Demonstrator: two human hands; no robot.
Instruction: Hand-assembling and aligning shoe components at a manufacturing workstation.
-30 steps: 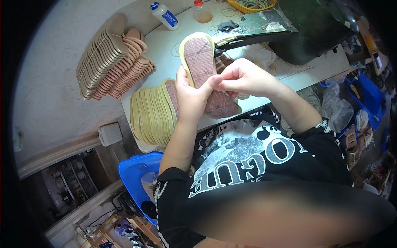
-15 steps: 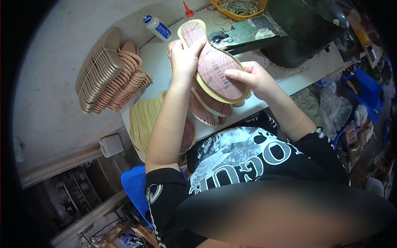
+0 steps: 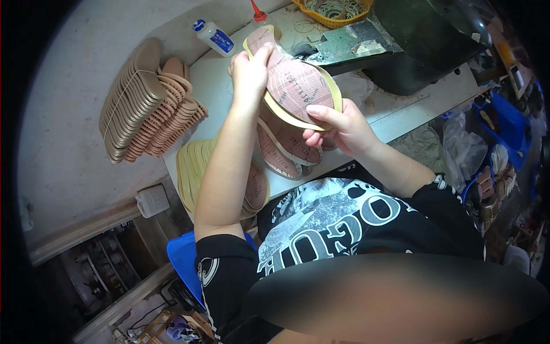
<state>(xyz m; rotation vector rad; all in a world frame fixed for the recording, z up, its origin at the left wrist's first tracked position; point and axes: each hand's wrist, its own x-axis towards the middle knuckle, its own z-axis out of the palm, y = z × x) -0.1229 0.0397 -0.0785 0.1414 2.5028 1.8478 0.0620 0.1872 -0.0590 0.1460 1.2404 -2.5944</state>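
Observation:
Between my two hands, above the table, is a shoe insole (image 3: 298,86) with a pinkish checked face, handwritten marks and a pale yellow rim. My left hand (image 3: 250,74) is closed round its narrow middle, thumb on the face. At the wide end my right hand (image 3: 341,123) pinches the edge, thumb on top and fingers beneath. Below it, more pinkish insoles (image 3: 278,152) lie on the table. By my left forearm is a row of yellow insole pieces (image 3: 192,166), partly hidden by that arm.
Bundled tan insoles (image 3: 132,103) stand by the wall at left. Behind my hands are a white bottle (image 3: 215,39), a red-tipped bottle (image 3: 259,14) and a yellow basket of rubber bands (image 3: 332,22). A dark green machine (image 3: 424,46) occupies the white table's (image 3: 395,117) far right.
The insole has tilted, its wide end now looking shorter and more curved. My right hand has shifted slightly, with its fingers now showing below the edge. My left hand keeps its hold.

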